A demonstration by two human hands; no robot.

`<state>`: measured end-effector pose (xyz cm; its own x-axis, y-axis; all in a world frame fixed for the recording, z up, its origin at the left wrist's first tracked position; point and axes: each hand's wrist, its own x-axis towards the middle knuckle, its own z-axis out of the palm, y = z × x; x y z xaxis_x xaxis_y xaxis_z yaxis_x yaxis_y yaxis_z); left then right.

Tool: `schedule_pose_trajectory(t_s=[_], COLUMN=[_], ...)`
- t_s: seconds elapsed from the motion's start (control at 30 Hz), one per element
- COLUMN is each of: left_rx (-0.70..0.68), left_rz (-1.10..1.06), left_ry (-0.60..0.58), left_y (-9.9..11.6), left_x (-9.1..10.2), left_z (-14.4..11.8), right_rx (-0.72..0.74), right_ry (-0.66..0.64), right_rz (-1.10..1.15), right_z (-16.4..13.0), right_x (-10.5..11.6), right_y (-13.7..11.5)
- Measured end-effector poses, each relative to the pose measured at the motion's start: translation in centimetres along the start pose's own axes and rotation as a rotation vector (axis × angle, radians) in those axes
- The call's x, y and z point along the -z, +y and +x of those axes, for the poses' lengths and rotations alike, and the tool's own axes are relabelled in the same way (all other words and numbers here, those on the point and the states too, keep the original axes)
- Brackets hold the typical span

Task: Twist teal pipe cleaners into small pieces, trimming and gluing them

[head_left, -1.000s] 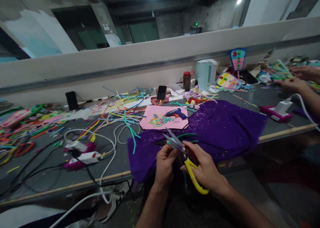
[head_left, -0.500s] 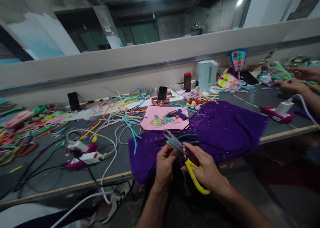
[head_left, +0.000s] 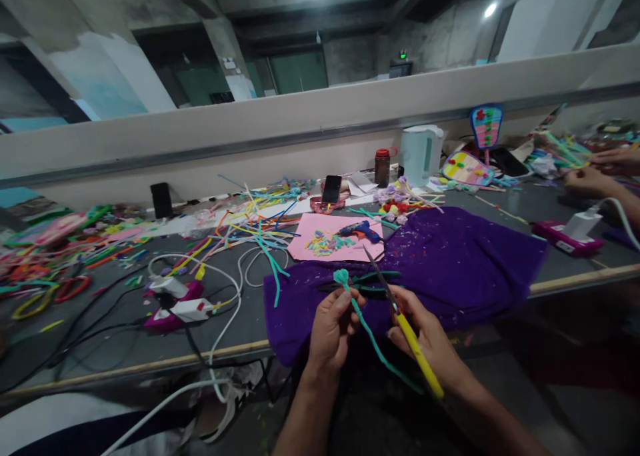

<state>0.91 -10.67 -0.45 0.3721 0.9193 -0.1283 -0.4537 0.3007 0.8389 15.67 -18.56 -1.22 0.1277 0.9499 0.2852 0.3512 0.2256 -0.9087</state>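
Observation:
My left hand (head_left: 334, 326) pinches a teal pipe cleaner (head_left: 371, 336). Its upper end is bunched into a small fuzzy knob above my fingertips, and a long tail hangs down to the right. In my right hand (head_left: 423, 333) is a pair of scissors (head_left: 411, 339) with yellow handles; the blades point up and left, apart from the pipe cleaner. Both hands are over the front edge of a purple cloth (head_left: 465, 263). More teal pipe cleaners lie on the cloth just behind them.
Behind the cloth, a pink sheet (head_left: 300, 246) holds small clippings and a blue glue gun (head_left: 361, 231). Power strips (head_left: 173, 316) with cables lie left. A phone (head_left: 331, 189), a brown bottle (head_left: 383, 169) and a kettle (head_left: 421, 155) stand behind. A co-worker's hands (head_left: 595, 176) are at far right.
The scissors have moved right, away from my left hand, and turned edge-on. The teal pipe cleaner's bunched end and hanging tail now show clearly. The whole view has shifted slightly.

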Motion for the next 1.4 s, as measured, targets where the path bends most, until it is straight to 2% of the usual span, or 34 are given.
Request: schedule_pose_trajectory(t_s=[0.3, 0.5, 0.7, 0.97, 1.4], left_rx=[0.042, 0.049, 0.067, 0.046, 0.033], left_rz=[-0.007, -0.022, -0.02, 0.011, 0.06], left_ry=[-0.046, -0.096, -0.065, -0.087, -0.048], left_y=[0.1, 0.2, 0.3, 0.0, -0.1], left_x=[-0.4, -0.3, -0.5, -0.6, -0.4], left_z=[-0.1, -0.2, -0.4, -0.3, -0.6], right_rx=[0.044, 0.056, 0.089, 0.103, 0.1], right_ry=[0.005, -0.012, 0.006, 0.009, 0.006], right_rz=[-0.081, -0.244, -0.332, -0.363, -0.373], right_z=[0.0, 0.0, 0.0, 0.0, 0.0], right_x=[-0.4, -0.3, -0.5, -0.9, -1.0], right_y=[0.1, -0.4, -0.3, 0.0, 0.1])
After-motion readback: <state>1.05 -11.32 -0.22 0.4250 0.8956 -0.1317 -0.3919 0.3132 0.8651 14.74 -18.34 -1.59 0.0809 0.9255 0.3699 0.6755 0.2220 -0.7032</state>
